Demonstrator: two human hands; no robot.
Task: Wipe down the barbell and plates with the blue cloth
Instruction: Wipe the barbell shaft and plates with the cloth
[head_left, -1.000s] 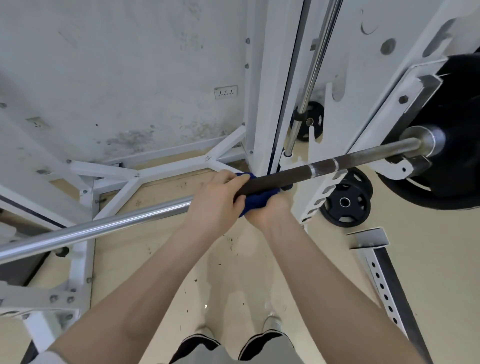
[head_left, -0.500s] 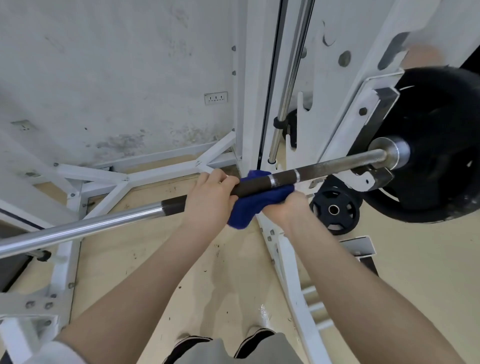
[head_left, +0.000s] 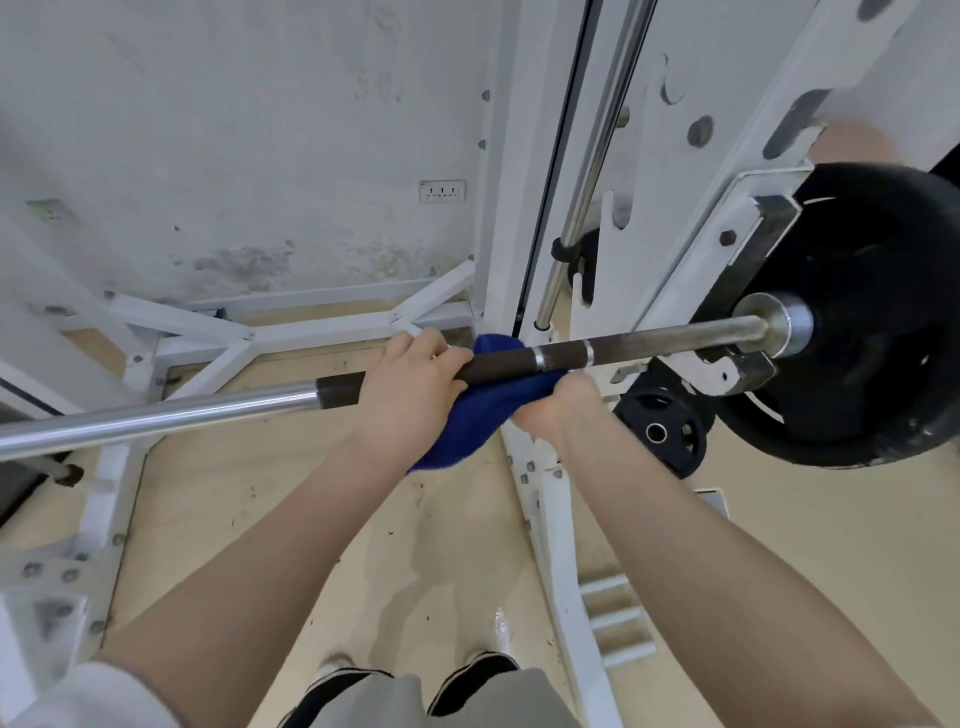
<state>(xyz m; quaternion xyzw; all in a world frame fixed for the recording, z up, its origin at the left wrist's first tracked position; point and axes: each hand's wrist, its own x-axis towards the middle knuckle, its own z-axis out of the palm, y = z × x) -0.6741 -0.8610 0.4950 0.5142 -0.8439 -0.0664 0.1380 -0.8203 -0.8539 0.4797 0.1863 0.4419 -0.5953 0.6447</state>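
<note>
Your left hand (head_left: 410, 382) is curled over the top of the barbell (head_left: 561, 356), gripping its dark knurled section. Just beside it, your right hand (head_left: 558, 405) is closed from below on the blue cloth (head_left: 475, 415), pressing it against the underside of the bar; a loose fold hangs down between your wrists. The bar rests in the white rack (head_left: 727, 364), with the large black plate (head_left: 883, 322) loaded at its right end.
</note>
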